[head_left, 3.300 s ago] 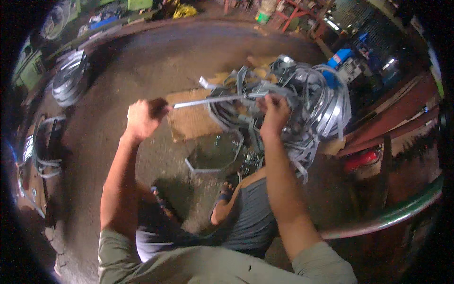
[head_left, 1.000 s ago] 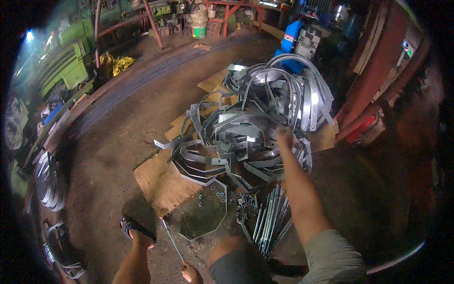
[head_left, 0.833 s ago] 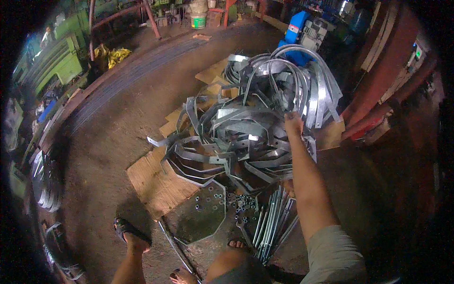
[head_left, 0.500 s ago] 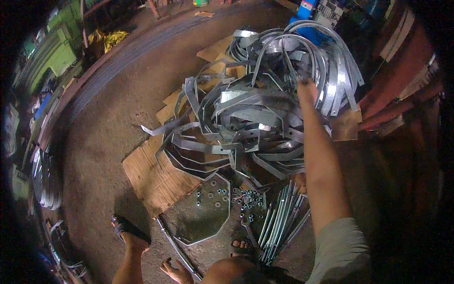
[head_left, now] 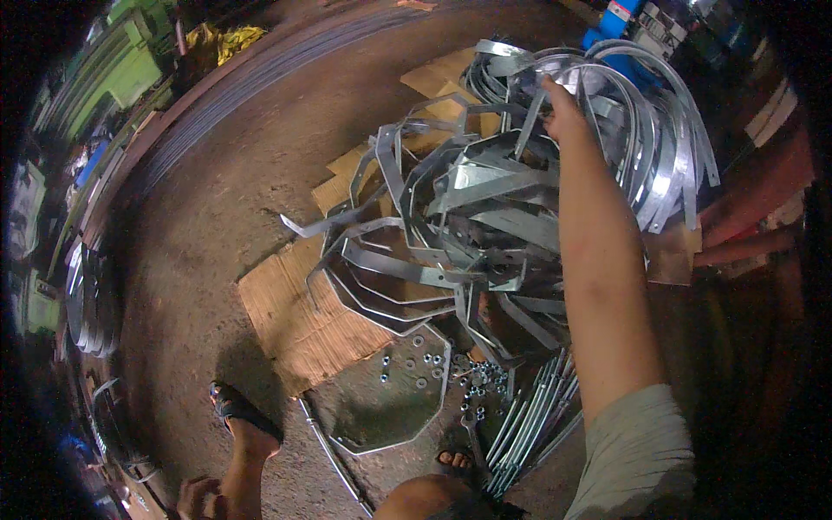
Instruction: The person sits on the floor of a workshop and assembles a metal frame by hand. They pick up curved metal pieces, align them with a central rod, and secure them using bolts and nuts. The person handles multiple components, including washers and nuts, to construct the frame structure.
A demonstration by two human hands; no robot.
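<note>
My right arm reaches far out over a heap of bent metal straps (head_left: 494,186). At its end, my right hand (head_left: 563,113) closes on a flat metal strip (head_left: 530,123) beside the coiled, shiny metal bands (head_left: 663,165). My left hand (head_left: 202,498) hangs low at the lower left edge, partly cut off, with loosely bent fingers apart and nothing in them. Between my feet lie an angular bent strap (head_left: 447,381), several nuts and washers (head_left: 485,379), a wrench (head_left: 473,433), a bundle of threaded rods (head_left: 530,425) and a single long rod (head_left: 334,455).
Flattened cardboard (head_left: 308,316) lies under and beside the heap. Long thin bars (head_left: 251,95) run along the floor at the far left, near a green machine (head_left: 113,82). A blue machine (head_left: 620,39) stands behind the bands; reddish beams (head_left: 754,217) are at the right.
My right hand has moved farther out, onto a strip by the coiled bands. My left hand has shifted left, away from the long rod. The whole view has turned slightly.
</note>
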